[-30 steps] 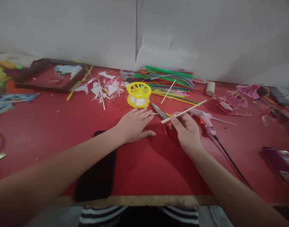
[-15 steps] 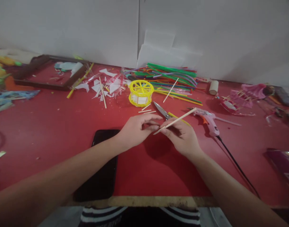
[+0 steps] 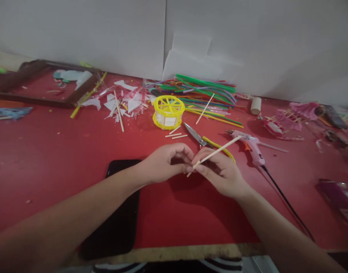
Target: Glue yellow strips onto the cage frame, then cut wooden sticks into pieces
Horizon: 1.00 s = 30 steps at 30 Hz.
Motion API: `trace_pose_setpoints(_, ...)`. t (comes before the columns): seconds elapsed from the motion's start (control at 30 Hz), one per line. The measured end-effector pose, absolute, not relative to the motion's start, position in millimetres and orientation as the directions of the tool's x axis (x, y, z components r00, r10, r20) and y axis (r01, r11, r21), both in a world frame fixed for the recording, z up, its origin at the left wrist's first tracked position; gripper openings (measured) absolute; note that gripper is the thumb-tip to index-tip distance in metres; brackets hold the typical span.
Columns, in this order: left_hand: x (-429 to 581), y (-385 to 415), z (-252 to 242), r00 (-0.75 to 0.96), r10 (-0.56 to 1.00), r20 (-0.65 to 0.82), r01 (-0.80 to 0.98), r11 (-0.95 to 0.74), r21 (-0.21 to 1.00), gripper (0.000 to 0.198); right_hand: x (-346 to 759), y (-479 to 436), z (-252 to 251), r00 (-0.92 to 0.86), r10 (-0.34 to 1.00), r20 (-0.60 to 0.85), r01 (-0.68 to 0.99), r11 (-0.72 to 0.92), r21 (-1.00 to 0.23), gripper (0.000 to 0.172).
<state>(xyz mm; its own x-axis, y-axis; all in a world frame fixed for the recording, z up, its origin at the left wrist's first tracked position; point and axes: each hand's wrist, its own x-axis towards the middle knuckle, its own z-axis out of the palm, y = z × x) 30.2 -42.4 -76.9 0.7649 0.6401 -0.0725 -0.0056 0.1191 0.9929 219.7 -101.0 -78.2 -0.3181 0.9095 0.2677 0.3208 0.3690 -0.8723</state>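
My right hand (image 3: 219, 168) pinches a long pale wooden stick (image 3: 219, 149) that slants up to the right, with its lower end between the two hands. At that end a short stick piece (image 3: 189, 174) pokes out below the fingertips. My left hand (image 3: 169, 163) is closed, thumb and fingertips meeting at the same spot; how it grips there is partly hidden. Just beyond my right hand lie scissors (image 3: 194, 133) with open blades and a yellow handle. Short cut sticks (image 3: 174, 135) rest before a yellow wheel-like frame (image 3: 168, 112) with white panels.
A pink glue gun (image 3: 252, 148) lies at the right, its black cord running toward the table edge. A dark phone (image 3: 122, 223) is under my left forearm. Behind are coloured pipe cleaners (image 3: 205, 89), paper scraps (image 3: 131, 100) and a brown frame (image 3: 34, 100).
Both hands have come slightly lower and closer to me with the stick. My left fingertips now press nearer the stick's lower end. The view has shifted a little.
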Motion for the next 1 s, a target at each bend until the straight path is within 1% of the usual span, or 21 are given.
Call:
trace_pose_setpoints(0.03,30,-43,-77,0.755,0.652,-0.066,0.001,0.100,0.995,0.015,219,-102,-79,-0.290,0.923,0.251,0.310,0.339,-0.888,0.010)
trace_pose_setpoints(0.07,30,-43,-77,0.743,0.667,-0.057,0.011,0.073,0.997,0.015,217,-104,-80,-0.250,0.939,0.235,0.292,0.304,-0.907,0.014)
trace_pose_setpoints(0.17,30,-45,-76,0.688,0.726,-0.003,0.077,-0.068,0.995,0.014,212,-106,-84,-0.105,0.976,0.190,0.232,0.210,-0.950,0.036)
trace_pose_setpoints(0.2,30,-46,-76,0.662,0.749,0.023,0.122,-0.138,0.983,0.012,211,-106,-85,-0.067,0.981,0.181,0.230,0.192,-0.954,0.039)
trace_pose_setpoints(0.27,30,-47,-76,0.613,0.787,0.074,0.227,-0.265,0.937,0.012,209,-105,-87,-0.016,0.984,0.175,0.255,0.174,-0.951,0.034)
trace_pose_setpoints(0.33,30,-48,-76,0.580,0.808,0.102,0.287,-0.320,0.903,0.012,208,-103,-87,0.001,0.983,0.184,0.284,0.177,-0.942,0.028)
trace_pose_setpoints(0.43,31,-48,-75,0.558,0.822,0.115,0.314,-0.337,0.888,0.008,208,-103,-87,0.030,0.972,0.233,0.325,0.211,-0.922,0.025)
trace_pose_setpoints(0.5,31,-48,-75,0.555,0.822,0.128,0.348,-0.369,0.862,0.006,208,-104,-87,0.050,0.959,0.279,0.365,0.242,-0.899,0.020)
trace_pose_setpoints(0.6,31,-47,-75,0.566,0.810,0.153,0.387,-0.425,0.818,0.010,208,-106,-87,0.039,0.947,0.320,0.407,0.277,-0.870,0.015)
trace_pose_setpoints(0.7,31,-47,-78,0.576,0.798,0.177,0.408,-0.469,0.783,0.016,208,-105,-88,0.010,0.949,0.316,0.434,0.280,-0.856,0.013)
trace_pose_setpoints(0.77,30,-48,-80,0.578,0.793,0.191,0.422,-0.491,0.762,0.020,208,-105,-87,-0.016,0.947,0.320,0.486,0.286,-0.826,0.010)
trace_pose_setpoints(0.9,29,-50,-82,0.572,0.796,0.200,0.447,-0.506,0.738,0.021,209,-103,-84,-0.048,0.937,0.346,0.580,0.308,-0.754,0.012)
trace_pose_setpoints(1.0,29,-50,-81,0.552,0.817,0.166,0.500,-0.484,0.719,0.019,209,-103,-84,-0.044,0.936,0.349,0.587,0.307,-0.749,0.013)
